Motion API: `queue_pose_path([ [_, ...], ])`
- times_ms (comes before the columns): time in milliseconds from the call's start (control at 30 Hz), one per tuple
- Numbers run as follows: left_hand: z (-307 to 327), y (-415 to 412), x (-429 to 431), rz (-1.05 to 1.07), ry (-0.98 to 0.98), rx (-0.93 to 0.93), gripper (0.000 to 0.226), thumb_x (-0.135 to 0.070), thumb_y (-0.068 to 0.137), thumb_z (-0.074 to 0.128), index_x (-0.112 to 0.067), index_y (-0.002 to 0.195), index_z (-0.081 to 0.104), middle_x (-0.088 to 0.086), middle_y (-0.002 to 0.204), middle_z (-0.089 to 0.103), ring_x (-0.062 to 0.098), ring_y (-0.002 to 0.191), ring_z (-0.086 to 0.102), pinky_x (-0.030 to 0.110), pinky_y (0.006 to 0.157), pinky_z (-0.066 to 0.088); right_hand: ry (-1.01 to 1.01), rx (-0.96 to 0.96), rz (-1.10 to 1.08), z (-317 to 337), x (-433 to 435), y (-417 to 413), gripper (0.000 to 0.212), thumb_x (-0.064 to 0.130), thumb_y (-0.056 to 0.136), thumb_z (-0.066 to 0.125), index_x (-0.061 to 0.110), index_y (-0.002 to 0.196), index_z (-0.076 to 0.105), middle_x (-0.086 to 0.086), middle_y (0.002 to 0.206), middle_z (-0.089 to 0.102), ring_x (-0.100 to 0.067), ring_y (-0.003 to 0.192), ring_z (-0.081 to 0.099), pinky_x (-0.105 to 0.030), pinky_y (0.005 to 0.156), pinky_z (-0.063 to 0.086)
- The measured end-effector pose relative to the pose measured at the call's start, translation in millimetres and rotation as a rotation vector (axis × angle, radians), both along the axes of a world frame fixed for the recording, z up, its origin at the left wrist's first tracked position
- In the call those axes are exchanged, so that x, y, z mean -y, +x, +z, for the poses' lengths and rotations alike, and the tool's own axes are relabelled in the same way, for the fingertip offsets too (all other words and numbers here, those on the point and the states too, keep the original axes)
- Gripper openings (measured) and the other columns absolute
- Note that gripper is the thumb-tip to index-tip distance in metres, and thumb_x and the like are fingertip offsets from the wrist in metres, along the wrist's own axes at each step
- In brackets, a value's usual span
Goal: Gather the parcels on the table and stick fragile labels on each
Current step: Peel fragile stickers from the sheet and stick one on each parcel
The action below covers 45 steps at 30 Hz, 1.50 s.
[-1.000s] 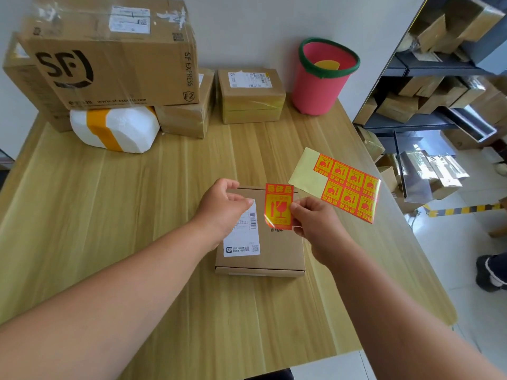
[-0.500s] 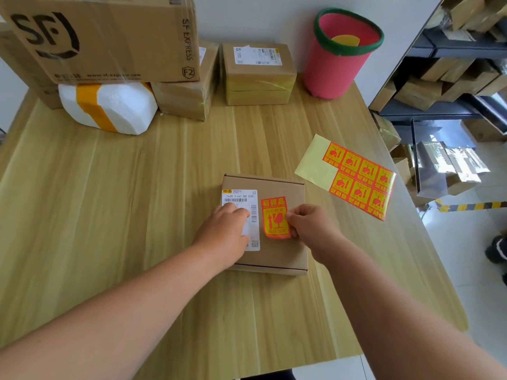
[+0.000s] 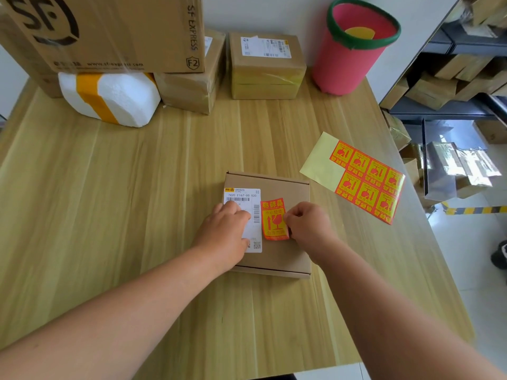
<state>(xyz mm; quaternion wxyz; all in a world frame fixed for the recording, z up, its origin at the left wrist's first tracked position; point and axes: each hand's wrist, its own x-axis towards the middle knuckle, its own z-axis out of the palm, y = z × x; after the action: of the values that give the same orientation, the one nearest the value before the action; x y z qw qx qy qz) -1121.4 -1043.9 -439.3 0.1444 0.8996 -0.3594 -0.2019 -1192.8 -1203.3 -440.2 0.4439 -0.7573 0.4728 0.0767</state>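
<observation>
Glossy fragile label (image 3: 275, 219) pinched by right hand (image 3: 306, 223) on flat cardboard parcel (image 3: 285, 185) — left hand (image 3: 226, 233) pressed flat

Flat brown parcel (image 3: 285, 255) lies mid-table, white shipping label on left of top. Orange-yellow fragile label (image 3: 274, 219) on top beside it, slightly tilted. Label sheet (image 3: 365, 175) lies flat to right, seven stickers remaining. More parcels (image 3: 267, 65) along back edge.

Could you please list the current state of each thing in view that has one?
Flat cardboard parcel: closed, lying flat, held down by left hand.
Fragile label: on the parcel top, right hand at its edge.
Label sheet: partly used, on the table.
Red bin: upright.
SF Express box: sealed, stacked.
</observation>
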Motion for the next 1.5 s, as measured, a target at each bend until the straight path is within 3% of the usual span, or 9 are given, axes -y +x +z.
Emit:
queue_pose_path([
  [433, 2, -2, 0, -0.01, 0.013, 0.003, 0.046, -0.028, 0.088, 0.064, -0.018, 0.131, 0.049, -0.004, 0.127, 0.042, 0.016, 0.121, 0.034, 0.027, 0.1, 0.034, -0.085, -0.027, 0.049, 3, -5, 1, 0.008, 0.019, 0.09, 0.056, 0.014, 0.09, 0.062, 0.001, 0.079, 0.062, -0.018, 0.076, 0.06, -0.037, 0.07, 0.053],
  [767, 3, -1, 0, -0.014, 0.031, 0.001, 0.047, -0.029, 0.087, 0.065, -0.018, 0.13, 0.05, -0.004, 0.128, 0.042, 0.017, 0.121, 0.034, 0.029, 0.102, 0.036, -0.191, -0.067, 0.132, 2, -6, 2, 0.007, 0.022, 0.087, 0.062, 0.018, 0.083, 0.057, 0.004, 0.073, 0.057, -0.011, 0.065, 0.052, -0.026, 0.052, 0.04],
  [900, 2, -1, 0, -0.015, 0.027, -0.001, 0.045, -0.028, 0.088, 0.064, -0.018, 0.13, 0.05, -0.004, 0.127, 0.043, 0.016, 0.121, 0.034, 0.028, 0.101, 0.036, -0.314, -0.107, 0.185, 3, -10, 0, 0.015, 0.029, 0.089, 0.061, 0.019, 0.094, 0.051, 0.0, 0.081, 0.058, -0.022, 0.077, 0.059, -0.033, 0.063, 0.049],
  [1000, 3, -2, 0, -0.007, 0.021, 0.006, 0.043, -0.029, 0.089, 0.062, -0.018, 0.129, 0.05, -0.004, 0.127, 0.043, 0.016, 0.121, 0.035, 0.027, 0.1, 0.035, -0.39, -0.105, 0.206, 6, -9, -4, 0.025, 0.034, 0.089, 0.063, 0.018, 0.101, 0.048, 0.001, 0.087, 0.056, -0.023, 0.082, 0.057, -0.034, 0.067, 0.048],
  [1100, 5, -5, 5, 0.022, -0.039, 0.039, 0.037, -0.03, 0.094, 0.054, -0.017, 0.129, 0.052, -0.002, 0.127, 0.048, 0.017, 0.121, 0.038, 0.028, 0.101, 0.035, -0.483, 0.022, 0.322, 1, -8, -10, 0.024, 0.031, 0.09, 0.062, 0.017, 0.108, 0.055, 0.001, 0.105, 0.055, -0.02, 0.095, 0.051, -0.032, 0.075, 0.042],
  [1200, 5, -7, 17, -0.007, -0.116, 0.122, 0.035, -0.03, 0.098, 0.046, -0.015, 0.128, 0.056, 0.001, 0.132, 0.05, 0.021, 0.124, 0.039, 0.031, 0.104, 0.032, -0.616, 0.156, 0.525, -7, -6, -18, 0.029, 0.025, 0.091, 0.059, 0.015, 0.118, 0.063, -0.003, 0.125, 0.057, -0.029, 0.116, 0.048, -0.041, 0.093, 0.043],
  [1300, 2, -7, 31, -0.055, -0.049, 0.136, 0.045, -0.037, 0.1, 0.039, -0.019, 0.141, 0.043, 0.003, 0.153, 0.031, 0.024, 0.142, 0.02, 0.035, 0.113, 0.02, -0.598, 0.044, 0.653, -9, -3, -23, 0.044, 0.036, 0.098, 0.044, 0.025, 0.141, 0.044, 0.002, 0.156, 0.026, -0.027, 0.145, 0.017, -0.044, 0.113, 0.025],
  [1367, -5, -7, 34, -0.092, 0.059, 0.146, 0.052, -0.043, 0.1, 0.034, -0.023, 0.147, 0.03, 0.001, 0.159, 0.015, 0.024, 0.147, 0.004, 0.039, 0.116, 0.013, -0.57, -0.069, 0.704, -15, 0, -26, 0.052, 0.046, 0.1, 0.032, 0.032, 0.149, 0.025, 0.008, 0.161, 0.005, -0.022, 0.148, -0.003, -0.041, 0.116, 0.012],
  [1500, -13, -9, 32, -0.111, 0.181, 0.136, 0.061, -0.046, 0.098, 0.037, -0.026, 0.152, 0.016, 0.0, 0.161, 0.002, 0.024, 0.147, -0.003, 0.041, 0.116, 0.008, -0.537, -0.116, 0.735, -21, 2, -28, 0.057, 0.047, 0.1, 0.031, 0.035, 0.152, 0.011, 0.008, 0.161, -0.002, -0.021, 0.147, -0.008, -0.041, 0.117, 0.011],
])
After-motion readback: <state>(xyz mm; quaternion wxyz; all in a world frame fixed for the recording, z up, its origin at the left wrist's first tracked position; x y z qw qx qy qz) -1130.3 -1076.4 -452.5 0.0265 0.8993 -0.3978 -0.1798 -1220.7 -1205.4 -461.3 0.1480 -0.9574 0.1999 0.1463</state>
